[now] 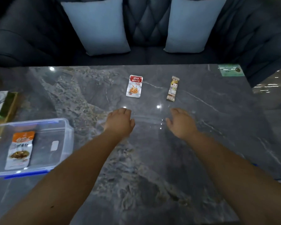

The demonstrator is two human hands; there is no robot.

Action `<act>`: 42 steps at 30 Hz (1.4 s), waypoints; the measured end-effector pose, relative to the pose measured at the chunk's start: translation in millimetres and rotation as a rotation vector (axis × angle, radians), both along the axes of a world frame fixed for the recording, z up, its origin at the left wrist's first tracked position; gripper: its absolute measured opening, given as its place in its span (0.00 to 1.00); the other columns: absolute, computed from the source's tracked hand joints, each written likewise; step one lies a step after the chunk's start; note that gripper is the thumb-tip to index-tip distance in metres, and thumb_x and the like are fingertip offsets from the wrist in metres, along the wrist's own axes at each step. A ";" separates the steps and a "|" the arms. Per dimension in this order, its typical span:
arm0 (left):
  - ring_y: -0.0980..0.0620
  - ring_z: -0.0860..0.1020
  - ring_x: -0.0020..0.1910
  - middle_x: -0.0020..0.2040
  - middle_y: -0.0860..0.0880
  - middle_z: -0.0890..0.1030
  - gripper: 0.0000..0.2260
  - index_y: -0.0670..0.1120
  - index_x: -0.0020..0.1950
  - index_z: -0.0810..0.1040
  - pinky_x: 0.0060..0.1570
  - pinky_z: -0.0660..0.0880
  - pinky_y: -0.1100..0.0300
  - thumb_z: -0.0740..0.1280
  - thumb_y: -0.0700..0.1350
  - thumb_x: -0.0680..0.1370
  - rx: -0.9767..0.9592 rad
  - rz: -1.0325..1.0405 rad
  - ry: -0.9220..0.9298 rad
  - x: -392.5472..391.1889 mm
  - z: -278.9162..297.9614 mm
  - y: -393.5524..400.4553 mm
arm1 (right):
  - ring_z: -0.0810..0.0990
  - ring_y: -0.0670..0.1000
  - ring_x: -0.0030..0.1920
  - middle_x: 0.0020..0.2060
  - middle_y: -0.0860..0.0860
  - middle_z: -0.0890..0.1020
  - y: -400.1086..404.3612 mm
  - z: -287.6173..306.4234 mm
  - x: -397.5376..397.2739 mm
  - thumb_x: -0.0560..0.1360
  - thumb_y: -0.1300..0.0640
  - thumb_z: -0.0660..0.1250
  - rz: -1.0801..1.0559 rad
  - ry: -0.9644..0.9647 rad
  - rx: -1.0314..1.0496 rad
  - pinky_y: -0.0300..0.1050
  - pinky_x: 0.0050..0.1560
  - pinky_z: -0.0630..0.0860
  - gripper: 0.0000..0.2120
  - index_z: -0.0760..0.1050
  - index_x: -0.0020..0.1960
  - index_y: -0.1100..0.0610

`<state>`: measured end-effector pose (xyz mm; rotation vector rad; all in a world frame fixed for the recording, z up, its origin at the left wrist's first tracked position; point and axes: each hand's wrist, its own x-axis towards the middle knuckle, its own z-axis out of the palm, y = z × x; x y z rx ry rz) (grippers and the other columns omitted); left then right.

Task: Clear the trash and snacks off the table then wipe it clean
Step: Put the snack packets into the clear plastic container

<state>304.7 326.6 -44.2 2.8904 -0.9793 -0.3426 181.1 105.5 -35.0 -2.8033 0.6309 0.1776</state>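
Reaching over table (pixel 152 159), left hand (pixel 120 121) and right hand (pixel 181 123) both empty, fingers relaxed; snack-clearing step, next grab red packet (pixel 134 86) and bar wrapper (pixel 173 88) beyond hands.

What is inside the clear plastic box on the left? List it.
Inside the clear plastic box lies one orange-and-white snack packet, flat on the bottom. A small white label shows too. Whatever is beneath the packet is covered.
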 end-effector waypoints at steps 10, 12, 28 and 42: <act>0.40 0.68 0.66 0.72 0.43 0.67 0.22 0.44 0.69 0.68 0.63 0.66 0.46 0.57 0.53 0.78 -0.038 0.060 -0.021 78.7 -45.4 -74.6 | 0.68 0.63 0.66 0.73 0.58 0.63 -81.6 -47.1 96.9 0.78 0.54 0.56 -0.058 -0.036 0.019 0.57 0.65 0.69 0.23 0.62 0.71 0.60; 0.40 0.63 0.71 0.75 0.43 0.63 0.24 0.45 0.72 0.64 0.67 0.63 0.45 0.56 0.54 0.78 -0.035 0.063 -0.016 89.3 -51.2 -86.1 | 0.67 0.63 0.67 0.74 0.56 0.61 -90.1 -53.3 108.7 0.78 0.55 0.57 -0.024 -0.015 0.006 0.57 0.64 0.69 0.24 0.60 0.73 0.59; 0.42 0.56 0.75 0.77 0.44 0.58 0.28 0.45 0.76 0.59 0.68 0.60 0.44 0.54 0.57 0.79 -0.039 0.070 -0.027 68.6 -56.2 -79.9 | 0.74 0.62 0.57 0.68 0.57 0.70 -83.9 -55.7 82.2 0.77 0.59 0.59 0.064 -0.254 0.022 0.55 0.54 0.74 0.16 0.71 0.63 0.60; 0.41 0.77 0.56 0.59 0.43 0.78 0.22 0.44 0.62 0.71 0.49 0.72 0.50 0.68 0.57 0.75 -0.172 0.559 0.235 120.1 -44.4 -98.8 | 0.81 0.60 0.48 0.48 0.57 0.83 -86.9 -54.0 124.7 0.72 0.55 0.69 -0.431 -0.020 0.310 0.46 0.43 0.73 0.11 0.77 0.51 0.59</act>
